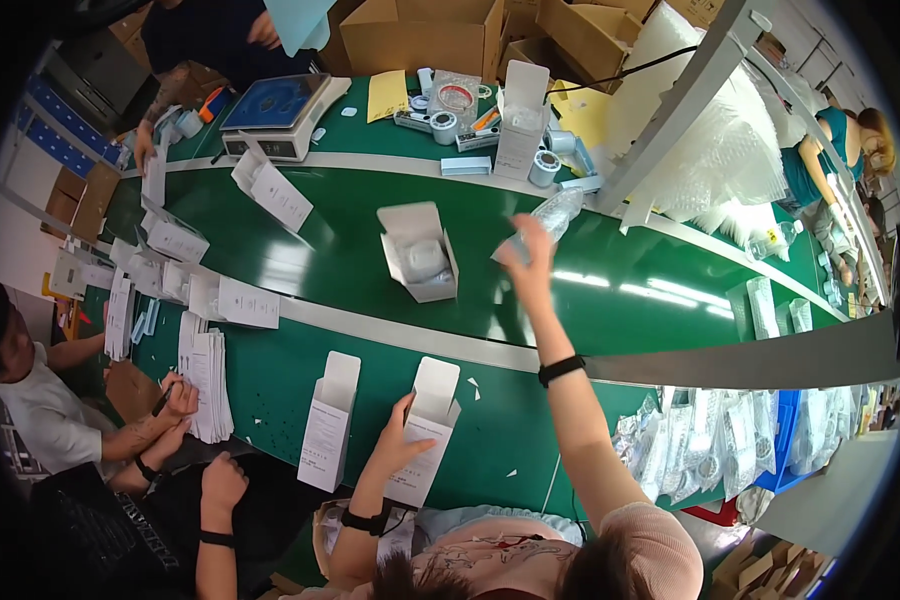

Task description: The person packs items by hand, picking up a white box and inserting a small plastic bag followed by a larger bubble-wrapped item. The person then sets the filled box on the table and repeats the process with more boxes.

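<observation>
My left hand [398,447] is closed round an upright white box [422,465] at the near edge of the green table, its lid flap raised. My right arm stretches across the conveyor belt, where my right hand [530,252], slightly blurred, grips a clear bubble-wrapped packet [558,212]. The packet's contents cannot be made out. Left of that hand, an open white box [417,252] with a wrapped item inside sits on the belt. Another open white box [328,425] stands on the table to the left of the one I hold.
At the right lie several bubble-wrapped packets [695,435] beside a blue bin [788,440]. A metal post [660,120] rises beyond the belt. Co-workers sit at the left, one writing by a paper stack [203,375]. Across the belt are a scale [282,112] and a tall box [522,125].
</observation>
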A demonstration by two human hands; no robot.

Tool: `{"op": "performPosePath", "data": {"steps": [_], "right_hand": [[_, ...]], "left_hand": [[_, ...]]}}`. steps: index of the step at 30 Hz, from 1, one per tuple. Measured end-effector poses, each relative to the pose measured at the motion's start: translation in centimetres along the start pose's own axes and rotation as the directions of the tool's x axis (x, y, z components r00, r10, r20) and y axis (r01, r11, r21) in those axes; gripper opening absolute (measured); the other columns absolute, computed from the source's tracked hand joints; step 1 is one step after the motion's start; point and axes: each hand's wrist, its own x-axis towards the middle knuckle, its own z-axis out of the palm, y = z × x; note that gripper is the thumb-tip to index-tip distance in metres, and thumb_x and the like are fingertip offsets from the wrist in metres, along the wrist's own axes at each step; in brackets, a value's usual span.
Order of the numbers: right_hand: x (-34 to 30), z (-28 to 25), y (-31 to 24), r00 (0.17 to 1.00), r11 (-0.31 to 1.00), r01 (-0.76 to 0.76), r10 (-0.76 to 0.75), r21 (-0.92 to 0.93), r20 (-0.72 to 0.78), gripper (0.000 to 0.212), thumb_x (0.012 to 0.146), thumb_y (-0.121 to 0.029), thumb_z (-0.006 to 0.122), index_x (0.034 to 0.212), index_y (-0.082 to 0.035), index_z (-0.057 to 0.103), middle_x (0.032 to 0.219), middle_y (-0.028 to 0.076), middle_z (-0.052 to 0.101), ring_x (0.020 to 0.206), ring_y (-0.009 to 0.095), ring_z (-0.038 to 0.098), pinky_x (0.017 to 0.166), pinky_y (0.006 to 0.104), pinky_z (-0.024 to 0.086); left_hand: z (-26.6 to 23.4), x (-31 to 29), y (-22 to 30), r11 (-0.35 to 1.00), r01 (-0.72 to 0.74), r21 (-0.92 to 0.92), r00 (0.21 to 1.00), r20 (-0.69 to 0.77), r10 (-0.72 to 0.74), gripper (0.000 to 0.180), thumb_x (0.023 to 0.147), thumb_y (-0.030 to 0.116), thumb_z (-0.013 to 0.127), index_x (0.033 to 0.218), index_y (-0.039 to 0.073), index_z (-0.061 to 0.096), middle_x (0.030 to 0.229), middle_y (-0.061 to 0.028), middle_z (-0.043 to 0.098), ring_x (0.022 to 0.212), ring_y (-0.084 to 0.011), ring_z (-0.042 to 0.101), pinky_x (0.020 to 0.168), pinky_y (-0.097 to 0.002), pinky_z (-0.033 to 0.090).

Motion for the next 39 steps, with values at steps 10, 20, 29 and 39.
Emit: {"op": "performPosePath", "data": {"steps": [10,20,29,39], "right_hand": [[7.6,1.4,5.6,0.514,0.5,-0.853,0.855,-0.151,-0.072,0.082,0.074,-0.013,0.058,0.139,-0.02,0.009,0.125,0.026,0.036,0.106,0.04,0.044,0.087,0.0462,0.041],[-4.9,-6.2,-9.1,0.793,-0.135,-0.462,0.38,0.876,0.477,0.078,0.066,-0.003,0.048,0.137,-0.019,0.018,0.126,0.008,0.039,0.107,0.03,0.046,0.091,0.0423,0.041],[-14.1,-10.2,-17.5,0.932,0.67,-0.159,0.345,0.725,-0.114,0.085,0.062,0.001,0.058,0.133,-0.015,0.014,0.119,0.014,0.04,0.112,0.026,0.04,0.092,0.0373,0.037],[-19.6,-20.3,-17.6,0.996,0.966,0.046,-0.024,-0.255,0.091,0.049,0.065,-0.009,0.068,0.11,-0.008,0.049,0.114,0.015,0.043,0.109,0.033,0.041,0.09,0.0393,0.037]], "left_hand": [[1.0,-2.7,4.5,0.926,-0.337,0.173,0.939,-0.018,0.345,0.098,0.056,0.018,0.079,0.135,0.01,0.021,0.119,-0.0164,0.034,0.114,-0.0316,0.035,0.097,-0.0369,0.032],[2.3,-2.7,3.9,0.966,-0.256,0.026,0.915,-0.315,0.251,0.085,0.05,0.012,0.084,0.115,0.006,0.028,0.112,-0.0154,0.042,0.105,-0.0261,0.045,0.09,-0.0357,0.038],[8.9,-3.3,4.7,0.862,-0.456,0.222,0.752,-0.423,0.506,0.083,0.054,0.01,0.082,0.111,0.007,0.022,0.114,-0.0238,0.04,0.104,-0.0331,0.047,0.083,-0.0398,0.042],[13.2,-0.9,8.4,0.416,-0.87,0.265,0.372,-0.2,0.906,0.077,0.057,0.002,0.08,0.104,0.011,0.019,0.127,-0.0252,0.028,0.109,-0.0332,0.043,0.086,-0.0399,0.041]]}}
